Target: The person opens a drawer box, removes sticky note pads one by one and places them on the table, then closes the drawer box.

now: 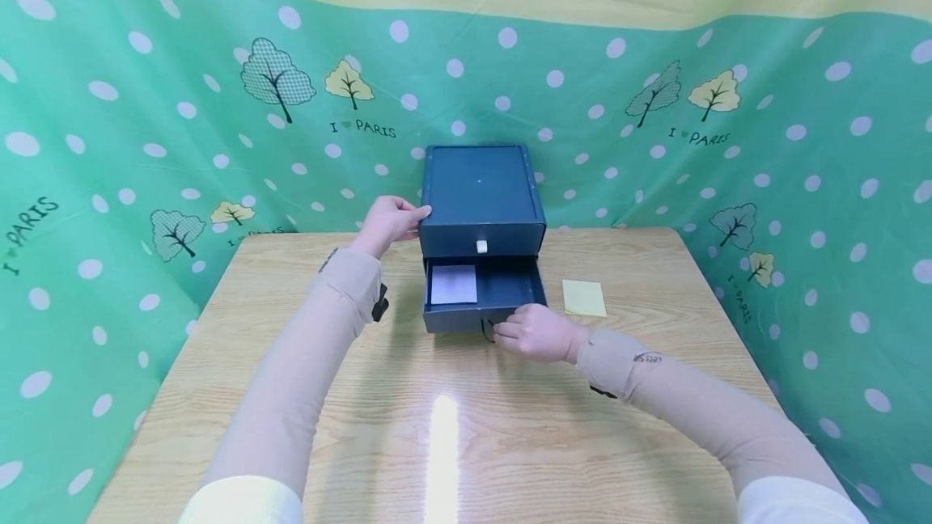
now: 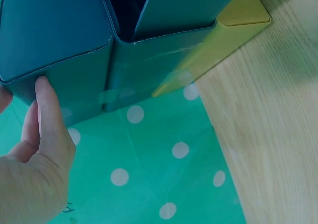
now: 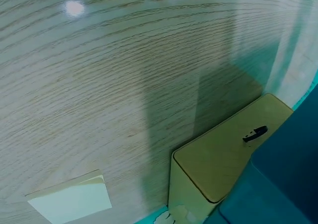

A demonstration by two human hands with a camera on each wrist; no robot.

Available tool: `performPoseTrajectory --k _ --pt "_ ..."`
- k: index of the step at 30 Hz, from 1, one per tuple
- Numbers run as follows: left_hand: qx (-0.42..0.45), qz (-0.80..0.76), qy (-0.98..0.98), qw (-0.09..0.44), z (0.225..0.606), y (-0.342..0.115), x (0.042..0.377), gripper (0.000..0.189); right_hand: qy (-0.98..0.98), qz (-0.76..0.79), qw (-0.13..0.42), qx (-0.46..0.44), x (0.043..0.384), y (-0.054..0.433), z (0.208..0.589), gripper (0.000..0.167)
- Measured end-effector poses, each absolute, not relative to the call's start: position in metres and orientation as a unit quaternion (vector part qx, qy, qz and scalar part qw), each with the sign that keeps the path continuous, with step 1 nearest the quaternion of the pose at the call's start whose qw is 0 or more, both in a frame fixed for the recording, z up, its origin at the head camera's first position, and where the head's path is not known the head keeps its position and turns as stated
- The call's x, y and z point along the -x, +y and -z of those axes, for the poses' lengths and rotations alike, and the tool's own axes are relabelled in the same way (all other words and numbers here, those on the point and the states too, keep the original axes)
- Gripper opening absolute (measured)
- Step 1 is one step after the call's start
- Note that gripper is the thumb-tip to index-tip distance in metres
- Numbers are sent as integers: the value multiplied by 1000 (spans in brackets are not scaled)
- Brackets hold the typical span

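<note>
A dark blue drawer cabinet (image 1: 478, 184) stands on the table, its top drawer in and a lower drawer (image 1: 455, 321) pulled out. A pale lilac note pad (image 1: 454, 285) lies in the left part of that drawer. My left hand (image 1: 391, 221) rests against the cabinet's left side near the front corner, its fingers (image 2: 48, 110) fairly straight on the panel. At the lower drawer's front, my right hand (image 1: 537, 333) pinches a black loop handle (image 1: 486, 331). That hand is out of sight in the right wrist view.
Right of the cabinet lies a pale yellow note pad (image 1: 584, 297). A yellow drawer (image 3: 223, 149) with a black handle sits below the blue part. The top drawer has a white knob (image 1: 481, 247). Behind hangs a green dotted curtain (image 1: 328, 111), beyond the wooden table (image 1: 291, 395).
</note>
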State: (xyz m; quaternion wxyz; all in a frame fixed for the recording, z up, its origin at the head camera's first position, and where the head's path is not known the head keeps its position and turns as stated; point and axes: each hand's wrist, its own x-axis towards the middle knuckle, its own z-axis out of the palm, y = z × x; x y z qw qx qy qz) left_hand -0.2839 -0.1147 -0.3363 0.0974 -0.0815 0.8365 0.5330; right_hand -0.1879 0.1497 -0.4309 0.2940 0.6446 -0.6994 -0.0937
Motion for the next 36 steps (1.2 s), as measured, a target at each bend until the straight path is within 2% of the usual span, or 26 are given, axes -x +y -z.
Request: performPoseTrajectory --k 9,24,36 --pt "81 -539 833 101 338 -114 285 29 -691 109 268 -663 185 149 429 15" --pt "89 -530 838 97 337 -113 283 31 -675 99 287 -672 181 149 426 14" --pt "93 -532 836 96 336 -113 285 33 -679 100 268 -676 181 150 429 14"
